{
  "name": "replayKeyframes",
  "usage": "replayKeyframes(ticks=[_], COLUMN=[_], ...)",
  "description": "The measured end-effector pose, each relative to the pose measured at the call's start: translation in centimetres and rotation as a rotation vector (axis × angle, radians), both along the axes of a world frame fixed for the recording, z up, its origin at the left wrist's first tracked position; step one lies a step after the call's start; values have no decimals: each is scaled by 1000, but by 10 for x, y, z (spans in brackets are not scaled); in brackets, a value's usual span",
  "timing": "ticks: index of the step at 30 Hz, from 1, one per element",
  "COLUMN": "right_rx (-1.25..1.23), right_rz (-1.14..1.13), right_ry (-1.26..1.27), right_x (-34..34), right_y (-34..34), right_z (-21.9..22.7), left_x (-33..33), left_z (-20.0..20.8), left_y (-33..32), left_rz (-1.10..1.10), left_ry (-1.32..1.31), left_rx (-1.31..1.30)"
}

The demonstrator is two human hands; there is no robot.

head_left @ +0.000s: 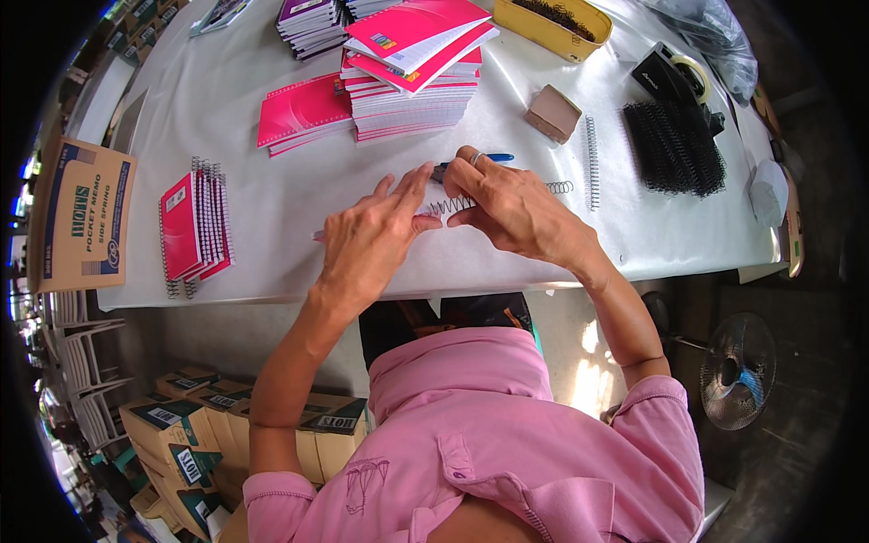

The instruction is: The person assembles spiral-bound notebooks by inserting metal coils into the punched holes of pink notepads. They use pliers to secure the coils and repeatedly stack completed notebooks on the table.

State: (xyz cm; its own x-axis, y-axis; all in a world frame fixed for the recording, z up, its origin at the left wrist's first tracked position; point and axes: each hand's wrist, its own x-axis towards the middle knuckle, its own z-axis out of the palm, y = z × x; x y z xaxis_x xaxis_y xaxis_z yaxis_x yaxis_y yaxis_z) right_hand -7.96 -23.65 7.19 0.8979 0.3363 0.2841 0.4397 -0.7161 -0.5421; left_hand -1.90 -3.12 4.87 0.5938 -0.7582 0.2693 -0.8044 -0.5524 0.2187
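Note:
A dark wire spiral coil (445, 207) stretches between my hands near the table's front edge. My right hand (520, 204) is closed on it, and the coil's loose end shows beyond that hand. My left hand (369, 231) curves over a thin pink-edged notebook (318, 236), gripping it with thumb and fingers; most of the notebook is hidden beneath the palm. The coil meets the notebook's edge by my left thumb; how many holes it passes through I cannot tell. Just past my fingers lies a blue pen (500, 157), beside a dark object partly covered by my right hand.
Pink notebooks (415, 100) are stacked at the back. Coil-bound notebooks (192, 226) stand left, beside a cardboard box (86, 217). To the right are a brown block (553, 114), a loose coil (592, 163), a black coil pile (674, 149) and a tape dispenser (668, 74). A yellow tray (543, 32) holds coils.

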Motion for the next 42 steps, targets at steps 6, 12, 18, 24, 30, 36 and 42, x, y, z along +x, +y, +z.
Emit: replayKeyframes(ticks=[6, 12, 18, 24, 30, 36, 42], right_rx=[30, -604, -418, -20, 323, 294, 553], right_rz=[100, -135, -311, -219, 237, 251, 354], right_ry=[307, -127, 486, 242, 664, 526, 619], right_x=[6, 47, 65, 43, 45, 60, 63], right_y=[-5, -137, -160, -94, -15, -10, -8], right_z=[6, -15, -20, 1, -3, -21, -21], left_x=[-3, -3, -1, -1, 9, 14, 16], left_z=[6, 21, 16, 20, 19, 15, 14], left_y=[-2, 3, 28, 31, 37, 36, 40], left_rz=[-38, -93, -119, -12, 66, 107, 106], left_ry=[67, 117, 150, 150, 146, 200, 186], left_rx=[9, 211, 223, 203, 145, 147, 114])
